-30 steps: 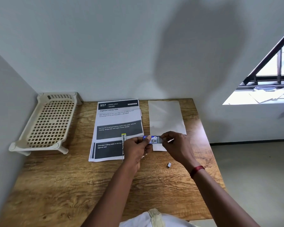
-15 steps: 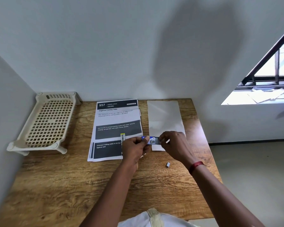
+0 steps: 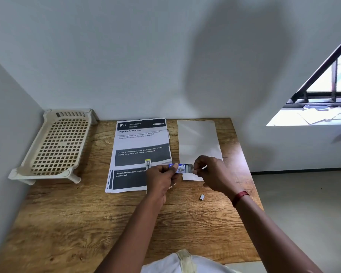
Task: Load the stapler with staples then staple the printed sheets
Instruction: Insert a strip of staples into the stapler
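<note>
Both hands meet above the wooden worktop (image 3: 67, 223), just at the near right corner of the printed sheets (image 3: 140, 154). The left hand (image 3: 161, 178) is closed around the end of a small blue-and-white cardboard staple box (image 3: 179, 168), pinching it between thumb and fingers, and seems also to carry a thin metal stapler with a yellow tip (image 3: 147, 164), which stands up beside the knuckles. The right hand (image 3: 215, 174) is curled with its fingertips at the box's open grey end, apparently drawing out a strip of staples.

To do this step well, the left hand should keep the box level and steady while the right hand slides the strip straight out (a twist would likely snap it into short pieces). The strip should then be taken by its sides, legs downward, ready for the stapler's channel.

Much is hard to make out. The hands cover most of the stapler, so I cannot tell whether its magazine is open. Whether the right fingers hold a strip or only the box's inner tray is unclear. A small grey piece (image 3: 202, 197) lies on the worktop near the right wrist, possibly a broken bit of staples. A blank white sheet (image 3: 197, 138) lies partly under the hands, and a cream plastic lattice rack (image 3: 57, 146) stands well apart on the left.
</note>
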